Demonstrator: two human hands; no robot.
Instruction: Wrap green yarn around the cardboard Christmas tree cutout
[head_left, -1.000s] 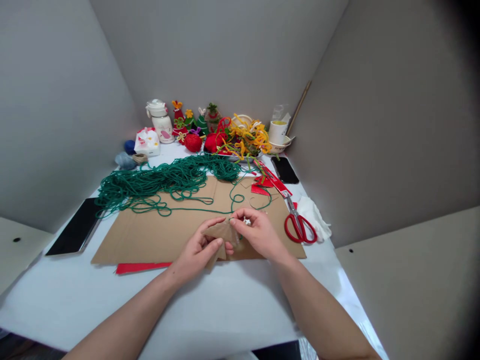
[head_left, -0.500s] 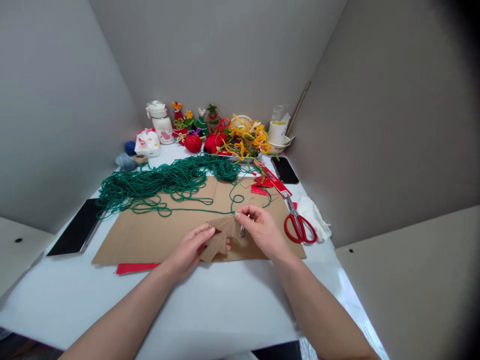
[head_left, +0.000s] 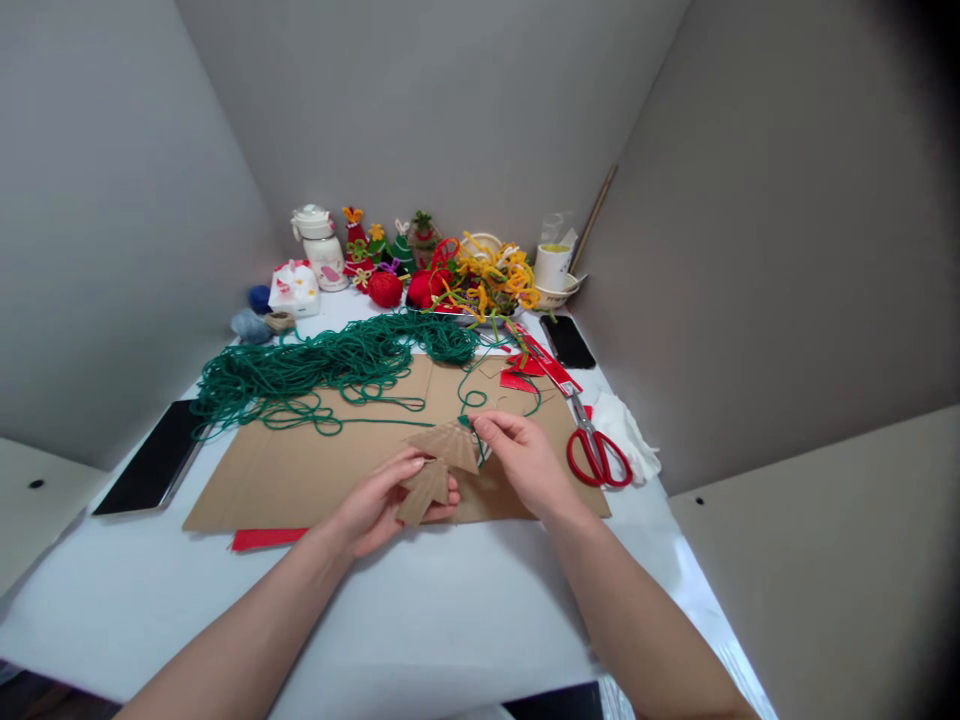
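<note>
Between thumb and fingers, my left hand (head_left: 390,500) grips a brown cardboard cutout (head_left: 444,446) with a notched, tree-like outline, held above the cardboard sheet (head_left: 285,480). My right hand (head_left: 517,455) is closed in a pinch at the cutout's far right corner, on a strand of green yarn (head_left: 463,421). Part of that strand hangs down beside the cutout's right edge. Behind my hands, a big loose heap of green yarn (head_left: 315,365) lies over the back of the sheet.
Red-handled scissors (head_left: 600,458) lie right, by a white tissue (head_left: 626,435) and red scraps (head_left: 519,380). A tablet (head_left: 150,460) is left, a phone (head_left: 568,342) back right. Behind stand a white bottle (head_left: 324,255), yarn ornaments (head_left: 377,243), yellow yarn (head_left: 502,275) and a cup (head_left: 553,266).
The cutout has tilted and its face shows more. My right fingers have moved slightly, and green yarn now shows at their tips. My left fingers have shifted lower on the cutout.
</note>
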